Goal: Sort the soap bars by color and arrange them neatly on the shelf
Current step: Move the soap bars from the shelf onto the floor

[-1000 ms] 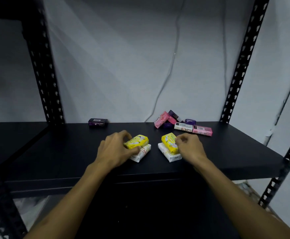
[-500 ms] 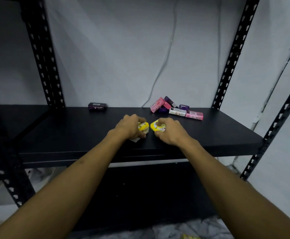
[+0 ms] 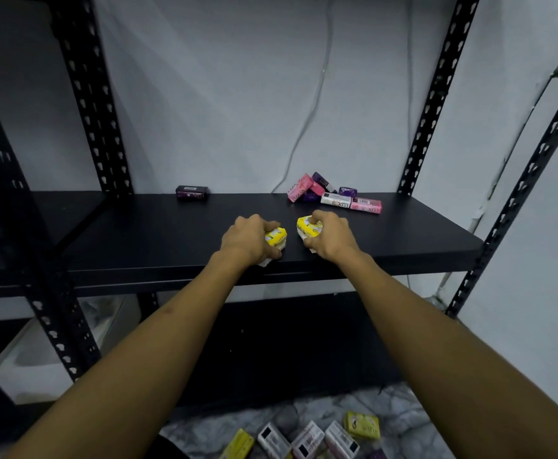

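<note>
At mid-frame on the black shelf [image 3: 138, 233], the left hand [image 3: 249, 238] and right hand [image 3: 329, 238] each clasp a yellow soap bar [image 3: 276, 235] [image 3: 308, 227] stacked on a white one, which could slip out and skew.

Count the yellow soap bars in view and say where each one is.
4: one under the left hand, one under the right hand, two on the floor, at and. Others may be hidden.
</note>
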Motion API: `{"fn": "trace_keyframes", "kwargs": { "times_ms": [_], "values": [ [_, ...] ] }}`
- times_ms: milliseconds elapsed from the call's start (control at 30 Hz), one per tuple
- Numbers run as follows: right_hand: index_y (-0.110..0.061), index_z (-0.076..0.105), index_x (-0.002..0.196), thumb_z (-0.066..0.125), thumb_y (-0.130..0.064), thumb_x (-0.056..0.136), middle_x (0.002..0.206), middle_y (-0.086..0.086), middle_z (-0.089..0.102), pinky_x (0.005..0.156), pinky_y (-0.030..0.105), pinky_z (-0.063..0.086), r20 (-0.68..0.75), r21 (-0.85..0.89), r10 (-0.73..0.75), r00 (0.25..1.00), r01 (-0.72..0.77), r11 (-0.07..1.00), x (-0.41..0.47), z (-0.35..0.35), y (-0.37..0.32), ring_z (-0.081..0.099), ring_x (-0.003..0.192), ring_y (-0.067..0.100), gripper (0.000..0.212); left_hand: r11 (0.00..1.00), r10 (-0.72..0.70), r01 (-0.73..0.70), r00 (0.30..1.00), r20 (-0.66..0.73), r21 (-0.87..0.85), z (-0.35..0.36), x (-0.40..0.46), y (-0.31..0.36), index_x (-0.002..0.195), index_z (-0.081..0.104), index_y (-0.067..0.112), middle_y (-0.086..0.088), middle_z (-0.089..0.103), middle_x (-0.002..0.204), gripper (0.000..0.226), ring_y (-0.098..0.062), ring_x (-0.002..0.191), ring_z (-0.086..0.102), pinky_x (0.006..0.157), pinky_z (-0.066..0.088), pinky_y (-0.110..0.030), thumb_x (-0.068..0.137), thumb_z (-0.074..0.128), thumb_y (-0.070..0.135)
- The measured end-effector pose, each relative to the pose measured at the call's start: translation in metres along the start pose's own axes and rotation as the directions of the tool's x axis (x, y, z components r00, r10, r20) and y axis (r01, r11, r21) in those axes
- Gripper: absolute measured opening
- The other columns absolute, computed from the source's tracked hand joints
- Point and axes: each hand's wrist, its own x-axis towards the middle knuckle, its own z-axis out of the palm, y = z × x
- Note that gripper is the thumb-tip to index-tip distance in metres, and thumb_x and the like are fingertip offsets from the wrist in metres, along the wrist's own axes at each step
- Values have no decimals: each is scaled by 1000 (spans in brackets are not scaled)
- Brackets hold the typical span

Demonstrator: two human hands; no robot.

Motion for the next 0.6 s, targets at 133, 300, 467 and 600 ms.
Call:
{"fn": "trace_keyframes", "kwargs": {
  "times_ms": [133, 300, 467, 600],
  "values": [
    [-17, 63, 121, 76, -12, 80, 123, 14, 56, 82, 32, 47, 9, 10, -43, 999, 43, 999, -31, -13, 10, 50, 111, 29, 44, 999, 43, -42, 997, -61, 17, 0, -30, 6, 139, 55, 38, -8, 65, 124, 68, -28, 109, 61, 84, 53, -39, 76, 81, 32],
    [-20, 67, 116, 82, -22, 74, 107, -1, 63, 77, 27, 42, -1, 48, -96, 995, 96, 994, -91, -34, 37, 56, 104, 24, 45, 990, 96, -105, 990, -105, -90, 23, -83, 12, 135, 59, 39, -3, 73, 113, 68, -27, 105, 65, 87, 55, -38, 70, 77, 31],
    [-23, 70, 120, 86, -27, 72, 114, -7, 69, 83, 24, 49, 76, 166, 44, 996, -56, 985, -196, 2, 115, 63, 101, 10, 51, 947, 95, -69, 993, 68, -314, 117, -152, -5, 127, 64, 40, 1, 74, 112, 67, -21, 108, 67, 92, 55, -34, 61, 73, 45],
    [-18, 73, 114, 88, -17, 71, 106, -1, 71, 79, 14, 49, 113, 266, 264, 958, -285, 921, -281, 48, 188, 66, 96, 12, 46, 954, 73, 33, 939, 337, -299, 203, -202, -16, 135, 60, 36, 3, 68, 128, 70, -18, 110, 66, 93, 54, -32, 68, 81, 40]
  ]
}}
